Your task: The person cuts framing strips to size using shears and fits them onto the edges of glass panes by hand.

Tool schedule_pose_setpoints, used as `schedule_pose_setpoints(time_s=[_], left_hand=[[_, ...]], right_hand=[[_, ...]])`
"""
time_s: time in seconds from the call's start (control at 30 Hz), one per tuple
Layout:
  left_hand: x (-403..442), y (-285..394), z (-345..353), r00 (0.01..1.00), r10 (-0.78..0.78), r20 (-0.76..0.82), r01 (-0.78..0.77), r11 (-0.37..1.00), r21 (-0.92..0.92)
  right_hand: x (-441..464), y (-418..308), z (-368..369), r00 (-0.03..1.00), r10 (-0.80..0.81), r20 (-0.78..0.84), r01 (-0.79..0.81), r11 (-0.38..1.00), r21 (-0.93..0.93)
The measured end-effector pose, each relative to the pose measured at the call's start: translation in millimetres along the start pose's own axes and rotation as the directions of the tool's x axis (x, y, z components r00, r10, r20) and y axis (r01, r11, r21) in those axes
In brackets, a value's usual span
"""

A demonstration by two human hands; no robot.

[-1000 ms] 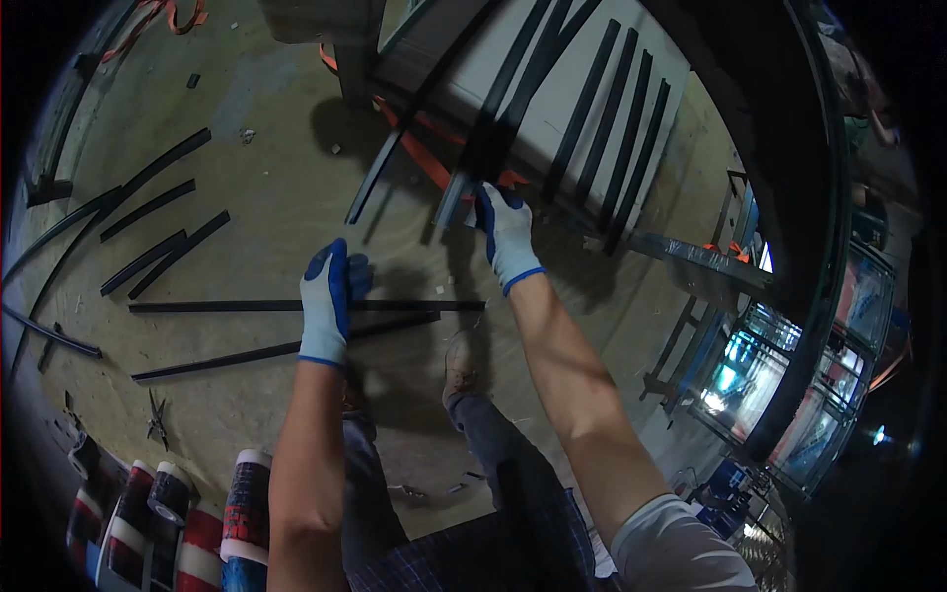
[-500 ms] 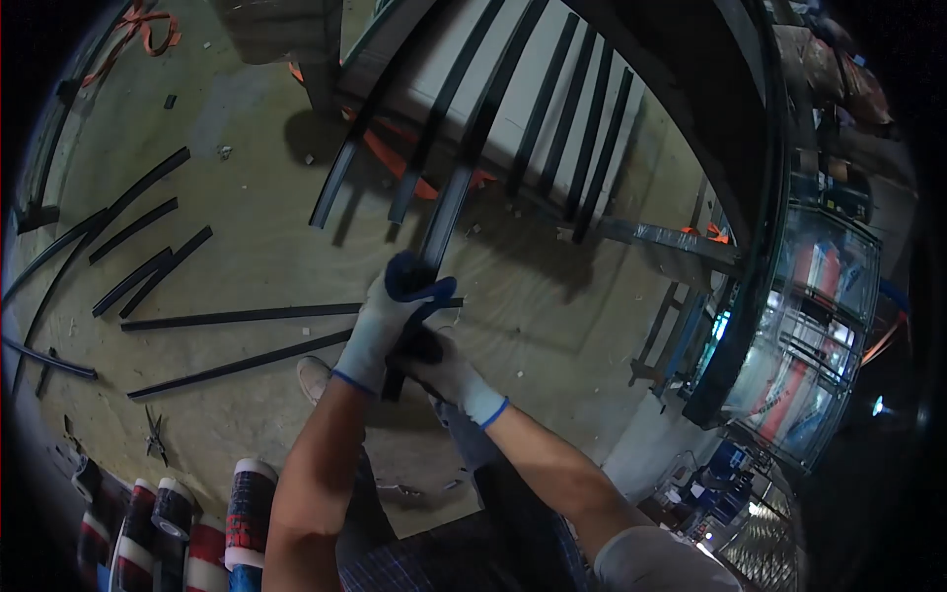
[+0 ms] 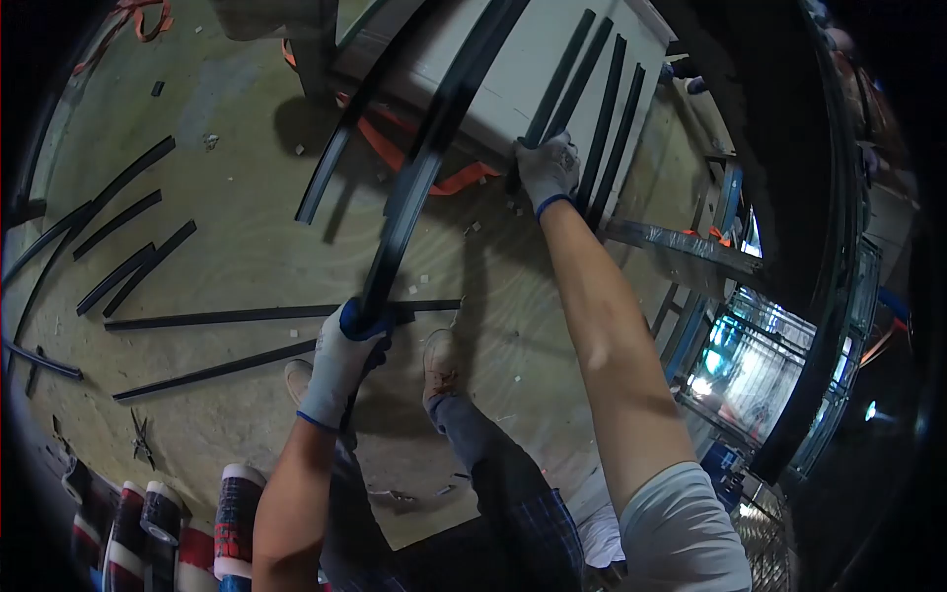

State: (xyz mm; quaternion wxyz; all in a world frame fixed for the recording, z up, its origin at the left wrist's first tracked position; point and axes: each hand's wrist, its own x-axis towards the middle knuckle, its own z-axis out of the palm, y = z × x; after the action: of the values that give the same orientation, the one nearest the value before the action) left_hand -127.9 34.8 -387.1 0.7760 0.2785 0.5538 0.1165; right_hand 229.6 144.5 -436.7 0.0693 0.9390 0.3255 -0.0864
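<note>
Gloved in white and blue, my left hand [image 3: 347, 360] is closed round the lower end of a long black strip [image 3: 404, 222], which slants up and away over the pale board [image 3: 503, 99]. My right hand [image 3: 548, 170], in the same kind of glove, is at the near ends of the shorter black strips [image 3: 567, 79] on the board; its fingers curl round one of them. Two more short strips [image 3: 623, 128] lie just right of that hand. Another long strip [image 3: 330, 163] hangs over the board's edge, left of the held one.
Black strips [image 3: 217, 318] lie on the floor at left, with pliers [image 3: 142, 439] below them. Wrapped rolls [image 3: 237, 513] stand at lower left. Orange straps [image 3: 395, 153] hang by the board. A metal bar [image 3: 681, 245] and a glass-panelled rack [image 3: 760, 365] are at right.
My hands were together on the strip and have parted. My right hand has moved up and right to the shorter strips, while my left stays on the long strip, slightly lower and left.
</note>
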Motion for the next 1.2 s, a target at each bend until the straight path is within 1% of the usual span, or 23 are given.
schedule_pose_setpoints(time_s=[0.07,0.17,0.2,0.3,0.4,0.43,0.5,0.53,0.57,0.6,0.63,0.67,0.7,0.73,0.77,0.8,0.83,0.87,0.93,1.0,1.07,1.13,1.2], left_hand=[[-6,-2,-1,1.000,0.001,-0.013,-0.001,1.000,0.002],[-13,-1,-3,0.999,0.016,-0.042,-0.014,0.999,0.045],[-14,-1,-3,0.998,0.027,-0.051,-0.023,0.997,0.067],[-16,-7,-11,0.983,0.141,-0.115,-0.104,0.954,0.282],[-52,24,-16,0.963,0.158,-0.217,0.008,0.790,0.613],[-66,18,-23,0.955,0.199,-0.219,-0.012,0.766,0.643],[-114,-13,-51,0.929,0.291,-0.229,-0.046,0.704,0.709],[-146,-24,-62,0.926,0.282,-0.251,0.006,0.653,0.757],[-186,-33,-71,0.921,0.275,-0.275,0.059,0.601,0.797],[-233,-33,-75,0.919,0.229,-0.322,0.109,0.637,0.763],[-284,-42,-81,0.911,0.254,-0.324,0.105,0.616,0.780],[-344,-69,-88,0.871,0.378,-0.314,0.029,0.598,0.801],[-396,-81,-87,0.840,0.436,-0.323,-0.002,0.598,0.802],[-436,-78,-78,0.835,0.366,-0.412,0.082,0.657,0.750],[-471,-73,-66,0.814,0.281,-0.508,0.171,0.721,0.672],[-498,-63,-52,0.778,0.188,-0.599,0.255,0.777,0.576],[-518,-54,-40,0.740,0.155,-0.655,0.283,0.811,0.512],[-533,-43,-27,0.701,0.140,-0.699,0.291,0.839,0.459],[-550,-19,-6,0.648,0.149,-0.747,0.253,0.883,0.395],[-556,7,11,0.593,0.188,-0.783,0.171,0.921,0.351],[-557,35,26,0.553,0.246,-0.796,0.052,0.943,0.328],[-550,63,39,0.522,0.318,-0.792,-0.099,0.944,0.314],[-542,92,51,0.508,0.392,-0.767,-0.268,0.918,0.292]], right_hand=[[-5,2,1,0.998,0.048,-0.041,-0.044,0.993,0.107],[1,1,-14,0.953,0.145,0.264,-0.200,0.960,0.194],[-1,-3,-16,0.973,0.152,0.175,-0.178,0.974,0.142],[8,3,-11,0.969,0.117,0.216,-0.148,0.980,0.132],[3,17,0,0.977,0.041,0.207,-0.073,0.986,0.150],[-2,31,19,0.988,0.076,0.137,-0.103,0.973,0.206],[-22,54,35,0.978,-0.004,0.207,-0.078,0.918,0.389],[-42,59,27,0.955,-0.056,0.292,-0.059,0.926,0.373],[-80,56,4,0.954,-0.080,0.290,-0.069,0.880,0.470],[-91,88,51,0.957,-0.134,0.257,-0.098,0.683,0.724],[-122,94,55,0.966,0.031,0.258,-0.220,0.624,0.750],[-178,76,-19,0.886,-0.053,0.460,-0.422,0.316,0.850],[-209,86,-17,0.877,-0.129,0.464,-0.420,0.265,0.868],[-237,100,-8,0.782,-0.178,0.598,-0.587,0.114,0.801],[-273,94,-41,0.776,-0.155,0.611,-0.555,0.292,0.779],[-310,95,-63,0.786,-0.102,0.610,-0.554,0.320,0.768],[-344,91,-95,0.733,-0.099,0.673,-0.636,0.250,0.730],[-378,86,-128,0.671,-0.180,0.720,-0.721,0.071,0.689],[-427,64,-224,0.794,-0.053,0.606,-0.495,0.522,0.695],[-467,87,-177,0.628,-0.305,0.716,-0.305,0.750,0.587],[-491,91,-212,0.589,-0.684,0.431,-0.043,0.506,0.861],[-488,84,-283,0.574,-0.756,0.315,0.162,0.481,0.861],[-461,80,-365,0.628,-0.739,0.242,0.171,0.434,0.885]])
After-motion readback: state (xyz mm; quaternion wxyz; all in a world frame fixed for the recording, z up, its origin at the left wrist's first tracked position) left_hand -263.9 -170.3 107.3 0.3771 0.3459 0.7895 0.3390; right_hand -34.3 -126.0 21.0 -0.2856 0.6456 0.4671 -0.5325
